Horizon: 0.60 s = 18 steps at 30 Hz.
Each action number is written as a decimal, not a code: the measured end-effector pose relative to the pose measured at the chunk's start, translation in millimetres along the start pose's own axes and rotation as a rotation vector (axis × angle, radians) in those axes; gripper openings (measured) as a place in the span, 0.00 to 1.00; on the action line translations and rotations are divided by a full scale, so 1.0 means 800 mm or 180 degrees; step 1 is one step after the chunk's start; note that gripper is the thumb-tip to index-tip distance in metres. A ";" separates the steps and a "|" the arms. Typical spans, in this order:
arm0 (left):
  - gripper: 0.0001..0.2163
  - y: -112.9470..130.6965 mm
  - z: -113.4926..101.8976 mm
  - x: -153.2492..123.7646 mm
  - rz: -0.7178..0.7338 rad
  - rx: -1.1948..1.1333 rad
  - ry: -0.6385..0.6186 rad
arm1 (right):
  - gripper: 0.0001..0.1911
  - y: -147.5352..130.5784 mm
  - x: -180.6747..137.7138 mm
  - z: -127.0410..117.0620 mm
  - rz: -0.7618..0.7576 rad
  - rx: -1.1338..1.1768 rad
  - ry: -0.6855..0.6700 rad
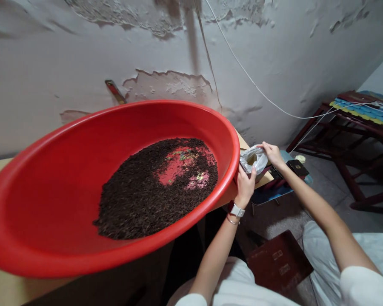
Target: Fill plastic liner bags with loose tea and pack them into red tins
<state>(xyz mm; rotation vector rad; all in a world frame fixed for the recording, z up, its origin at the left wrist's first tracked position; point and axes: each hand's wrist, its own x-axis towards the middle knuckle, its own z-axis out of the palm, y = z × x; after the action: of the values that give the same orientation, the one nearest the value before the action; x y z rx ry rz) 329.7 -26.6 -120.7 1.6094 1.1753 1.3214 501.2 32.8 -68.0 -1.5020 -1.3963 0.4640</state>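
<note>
A big red plastic basin (67, 170) fills the left of the head view, tilted toward me, with a heap of dark dried leaves (147, 191) in its bottom. Just right of its rim sits a small clear plastic bag (254, 159), its mouth held wide. My left hand (245, 185) pinches the near edge of the bag, close to the basin's rim. My right hand (272, 154) grips the far edge of the bag. A watch and a thin bracelet are on my left wrist.
The basin rests on a pale table (0, 284) against a peeling wall. A dark red stool (279, 261) stands by my knees. A black phone (297, 168) lies on a blue surface. A dark wooden bench (357, 123) is at the right; a white cable crosses the wall.
</note>
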 end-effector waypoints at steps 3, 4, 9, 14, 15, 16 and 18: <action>0.38 -0.018 0.001 -0.015 0.0038 -0.0156 -0.0038 | 0.28 0.014 -0.007 0.011 0.0172 0.1015 0.0707; 0.39 -0.024 0.001 -0.018 0.0038 -0.0207 -0.0072 | 0.28 0.017 -0.006 0.014 0.0203 0.1209 0.0938; 0.32 -0.044 0.003 -0.023 -0.0068 -0.0572 -0.0136 | 0.28 0.025 -0.005 0.020 0.0090 0.1431 0.1528; 0.27 -0.055 0.009 -0.031 -0.0024 -0.0720 0.0335 | 0.27 0.023 -0.015 0.019 -0.0383 0.0899 0.1630; 0.25 -0.057 0.010 -0.033 0.0120 -0.0674 0.0409 | 0.27 0.022 -0.017 0.018 -0.0449 0.0726 0.1572; 0.22 -0.057 0.009 -0.035 0.0333 -0.0607 0.0470 | 0.27 0.022 -0.020 0.016 -0.0482 0.0547 0.1533; 0.15 -0.057 0.007 -0.036 0.0901 -0.0429 0.0604 | 0.27 0.024 -0.025 0.013 -0.0413 0.0252 0.1567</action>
<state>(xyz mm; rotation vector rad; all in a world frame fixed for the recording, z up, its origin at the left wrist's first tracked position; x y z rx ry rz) 324.6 -39.7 -172.9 1.6222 0.9663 1.7286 497.6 22.0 -94.9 -1.3363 -1.0624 0.0567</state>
